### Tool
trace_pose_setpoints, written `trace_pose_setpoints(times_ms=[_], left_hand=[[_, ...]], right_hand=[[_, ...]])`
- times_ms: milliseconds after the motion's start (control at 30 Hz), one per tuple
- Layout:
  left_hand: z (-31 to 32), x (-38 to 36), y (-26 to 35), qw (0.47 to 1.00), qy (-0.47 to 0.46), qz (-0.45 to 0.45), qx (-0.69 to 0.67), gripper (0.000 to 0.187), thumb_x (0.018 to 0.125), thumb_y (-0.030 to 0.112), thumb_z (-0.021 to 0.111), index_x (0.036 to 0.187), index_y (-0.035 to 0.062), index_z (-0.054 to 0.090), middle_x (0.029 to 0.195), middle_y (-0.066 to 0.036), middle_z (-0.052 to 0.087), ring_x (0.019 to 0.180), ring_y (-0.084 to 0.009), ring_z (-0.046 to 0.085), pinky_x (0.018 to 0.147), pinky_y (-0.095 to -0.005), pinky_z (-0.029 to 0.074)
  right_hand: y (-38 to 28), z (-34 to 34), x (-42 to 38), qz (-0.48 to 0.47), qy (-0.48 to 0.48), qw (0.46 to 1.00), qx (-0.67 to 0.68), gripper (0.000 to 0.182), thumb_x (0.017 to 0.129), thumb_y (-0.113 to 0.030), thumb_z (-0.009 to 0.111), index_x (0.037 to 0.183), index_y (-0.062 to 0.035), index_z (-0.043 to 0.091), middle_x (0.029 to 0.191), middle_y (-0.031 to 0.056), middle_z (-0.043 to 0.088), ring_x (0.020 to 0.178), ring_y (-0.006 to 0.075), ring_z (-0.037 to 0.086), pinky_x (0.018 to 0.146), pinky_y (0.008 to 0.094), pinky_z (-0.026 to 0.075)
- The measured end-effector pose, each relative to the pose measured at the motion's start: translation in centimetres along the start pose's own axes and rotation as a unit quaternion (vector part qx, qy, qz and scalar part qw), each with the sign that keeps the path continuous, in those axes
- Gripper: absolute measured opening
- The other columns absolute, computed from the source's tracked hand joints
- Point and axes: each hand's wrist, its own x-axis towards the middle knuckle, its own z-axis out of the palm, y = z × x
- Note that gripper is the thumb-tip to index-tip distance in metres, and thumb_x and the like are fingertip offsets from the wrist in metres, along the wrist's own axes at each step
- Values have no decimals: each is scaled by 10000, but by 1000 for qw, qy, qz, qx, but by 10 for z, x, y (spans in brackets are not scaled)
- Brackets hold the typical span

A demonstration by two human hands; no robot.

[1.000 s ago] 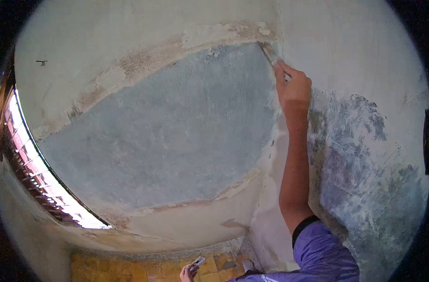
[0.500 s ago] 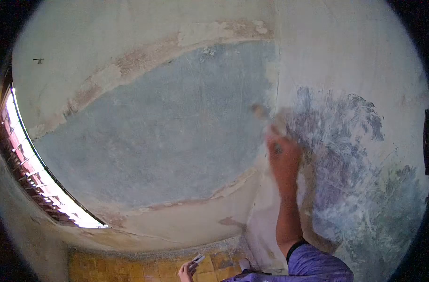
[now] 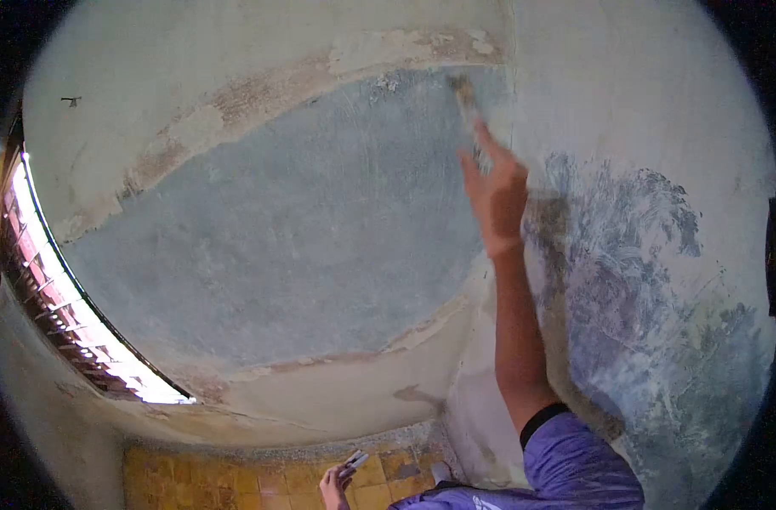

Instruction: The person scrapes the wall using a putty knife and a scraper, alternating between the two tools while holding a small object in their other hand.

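My right hand (image 3: 500, 200) is raised against the wall near the room corner, its fingers round a brush (image 3: 463, 92) with a pale handle. The bristles, blurred by motion, are at the upper right part of the grey-blue wall patch (image 3: 303, 221). Low in the view, my left hand (image 3: 333, 489) holds a small whitish flat object (image 3: 354, 461) that I cannot identify, above the floor.
A barred window (image 3: 90, 331) lets in bright light at the left. On the right wall (image 3: 626, 76) are smeared blue and purple marks. Yellow tiles (image 3: 269, 489) cover the floor below. A small hook (image 3: 71, 102) sticks out at the upper left.
My right hand has moved up and slightly left with the brush, from the corner to the top of the grey-blue patch. My left hand has hardly moved.
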Motion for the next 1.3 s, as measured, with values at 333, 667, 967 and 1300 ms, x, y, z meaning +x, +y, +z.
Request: trace_pose_setpoints(times_ms=[333,667,967,1300], left_hand=[[-14,6,-17,998,-14,-23,-59,323,961,312,492,1119,70,634,1064,-77,667,1003,-230,649,839,-355,492],[-32,3,-17,993,26,-47,-107,344,955,341,494,1133,82,635,1080,-76,670,1023,-246,644,859,-370,472],[-71,19,-19,982,119,-113,-91,308,898,308,582,1036,41,647,912,-66,687,814,-206,686,708,-331,497],[-101,29,-14,976,145,-59,-152,240,858,263,591,954,53,658,832,-70,662,691,-191,652,546,-276,469]], right_hand=[[41,-3,-154,123,-97,976,150,417,909,-193,644,1279,-17,564,999,119,660,876,220,638,763,315,499],[34,-55,-86,259,-92,932,236,468,953,-374,581,1284,-43,576,717,14,610,529,57,487,469,253,402],[9,-20,67,158,8,971,180,331,900,-313,672,914,10,740,517,-34,484,424,47,381,402,245,286],[-44,-16,71,154,26,975,158,313,851,-251,699,1067,-26,717,651,88,645,562,117,537,541,294,433]])
